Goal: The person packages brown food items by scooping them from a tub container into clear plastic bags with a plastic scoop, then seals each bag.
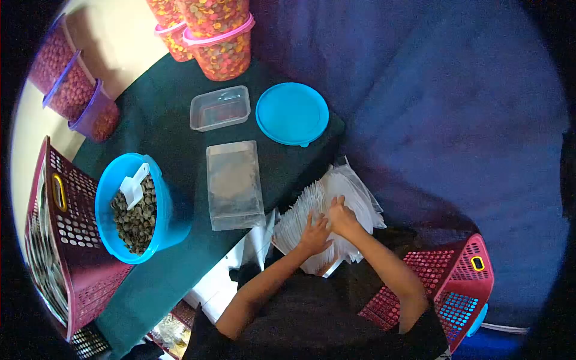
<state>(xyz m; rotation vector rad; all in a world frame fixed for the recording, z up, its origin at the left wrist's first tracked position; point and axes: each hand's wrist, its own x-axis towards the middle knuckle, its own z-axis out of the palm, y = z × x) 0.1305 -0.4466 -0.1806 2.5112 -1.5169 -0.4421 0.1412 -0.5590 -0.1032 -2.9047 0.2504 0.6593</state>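
A thick fanned stack of clear plastic bags (pixel 294 221) lies in front of the person's body, at the table's right edge. My left hand (pixel 315 234) rests on the stack with its fingers spread. Close beside it, my right hand (pixel 341 216) touches the bags with its fingers bent together; what they pinch is too small to make out. One flat clear bag (pixel 234 185) lies on the dark green cloth. To its left stands a blue tub (pixel 174 210) of dark small pieces, with a white scoop (pixel 133 188) on top of them.
A clear tray (pixel 220 108) and a blue lid (pixel 292 114) lie behind the flat bag. Stacked tubs of colourful pieces (pixel 217 54) and purple-rimmed tubs (pixel 96 112) stand farther back. Maroon baskets stand at the left (pixel 90 264) and lower right (pixel 474 264).
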